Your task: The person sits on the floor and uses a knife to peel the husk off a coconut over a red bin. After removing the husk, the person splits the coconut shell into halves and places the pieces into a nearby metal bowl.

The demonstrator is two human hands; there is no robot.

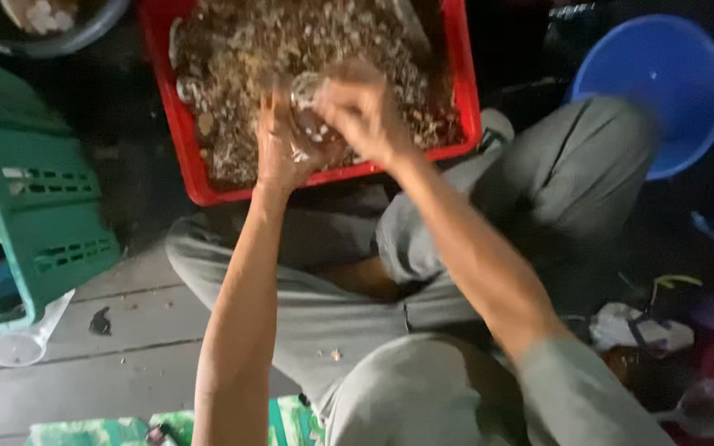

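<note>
Oddly blurred, both hands hide something over the red crate.

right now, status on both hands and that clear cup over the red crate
Left hand and right hand both gripping clear cup. Cup over red crate of shell bits. Nothing in the way.

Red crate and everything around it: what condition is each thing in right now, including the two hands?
Red crate: on the floor, filled with pale brown bits.
Clear cup: held over the crate; blurred, contents unclear.
Left hand: gripping the cup from below.
Right hand: closed over the cup's top.
Green crate: lying tilted at the left.
Blue basin: inside not visible.
Plastic cup: on its side on the floorboards.
</note>
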